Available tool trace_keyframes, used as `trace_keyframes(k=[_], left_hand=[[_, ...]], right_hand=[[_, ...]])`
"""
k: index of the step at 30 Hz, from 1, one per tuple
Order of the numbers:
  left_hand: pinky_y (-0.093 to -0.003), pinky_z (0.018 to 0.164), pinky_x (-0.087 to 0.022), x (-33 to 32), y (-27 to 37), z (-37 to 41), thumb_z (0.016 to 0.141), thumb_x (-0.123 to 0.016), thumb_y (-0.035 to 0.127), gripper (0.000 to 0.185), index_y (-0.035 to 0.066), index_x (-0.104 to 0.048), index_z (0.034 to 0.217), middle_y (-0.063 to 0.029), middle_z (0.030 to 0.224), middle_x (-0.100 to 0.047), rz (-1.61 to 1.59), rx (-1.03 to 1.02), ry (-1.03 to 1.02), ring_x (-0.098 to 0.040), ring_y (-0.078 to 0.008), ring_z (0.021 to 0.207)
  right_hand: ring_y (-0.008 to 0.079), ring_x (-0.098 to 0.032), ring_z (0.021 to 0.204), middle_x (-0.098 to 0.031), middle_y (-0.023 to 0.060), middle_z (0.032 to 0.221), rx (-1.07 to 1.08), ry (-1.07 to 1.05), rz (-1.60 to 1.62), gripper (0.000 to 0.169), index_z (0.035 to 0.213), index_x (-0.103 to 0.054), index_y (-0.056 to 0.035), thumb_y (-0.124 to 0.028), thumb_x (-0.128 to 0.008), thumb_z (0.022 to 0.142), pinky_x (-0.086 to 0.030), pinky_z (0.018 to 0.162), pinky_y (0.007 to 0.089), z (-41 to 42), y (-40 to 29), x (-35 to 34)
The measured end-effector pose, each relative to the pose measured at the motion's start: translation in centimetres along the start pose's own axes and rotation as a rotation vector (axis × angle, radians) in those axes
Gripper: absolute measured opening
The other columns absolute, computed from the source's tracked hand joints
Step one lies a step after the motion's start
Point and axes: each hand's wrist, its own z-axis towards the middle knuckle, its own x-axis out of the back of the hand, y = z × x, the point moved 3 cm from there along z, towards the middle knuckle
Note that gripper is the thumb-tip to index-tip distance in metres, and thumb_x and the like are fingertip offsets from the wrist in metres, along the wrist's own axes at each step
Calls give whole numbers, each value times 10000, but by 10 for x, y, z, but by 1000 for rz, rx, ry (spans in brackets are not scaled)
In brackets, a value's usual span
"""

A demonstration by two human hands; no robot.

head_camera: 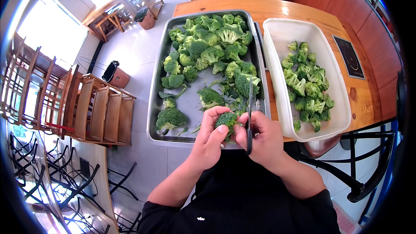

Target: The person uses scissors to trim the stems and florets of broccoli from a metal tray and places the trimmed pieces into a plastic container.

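Observation:
Pinched in my left hand [207, 144] is a small green broccoli piece [226, 120], held over the near edge of a deep metal tray [208, 142]. My right hand [267, 138] grips a black-handled cutting tool [249, 141], its narrow blade pointing away from me. Whether it is a knife or scissors, I cannot tell. The right fingertips also touch the broccoli piece. Beyond my hands, the tray holds a heap of broccoli florets [208, 44]. A larger broccoli head [170, 119] lies at its near left, and trimmed leaves and stems [239, 102] lie near the right side.
To the right, a white plastic tub [336, 104] contains several cut florets [312, 89]. Both containers rest on a wooden table [367, 104] with an induction cooktop [349, 57] set in it. Wooden chairs [97, 110] and a lined waste bin [116, 75] stand on the left.

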Motion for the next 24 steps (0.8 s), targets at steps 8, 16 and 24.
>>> trace_keyframes(k=[8, 16, 24], left_hand=[[-265, 547, -427, 17, 6, 2, 914, -389, 290, 368, 54, -486, 1179, -151, 997, -599, -647, 160, 99, -521, -182, 614], [-227, 428, -355, 31, 20, 2, 948, -304, 316, 393, 46, -527, 1126, -153, 867, -612, -627, 74, 93, -452, -129, 483], [-198, 448, -355, 29, 37, 1, 974, -275, 333, 423, 23, -539, 1086, -117, 826, -629, 204, -122, 319, -452, -78, 499]], right_hand=[[135, -587, 509, -624, 46, 663, 440, 104, -153, 215, 872, -592, -57, -33, -724, 704, -458, 482, 240, -2, -10, 12], [129, -520, 531, -558, 49, 614, -123, -116, -459, 307, 1021, -599, -46, -216, -706, 789, -418, 507, 284, 16, -32, 19], [81, -467, 523, -542, 21, 574, -463, -684, -224, 351, 895, -628, -18, -320, -742, 757, -393, 515, 244, -17, -34, 14]])
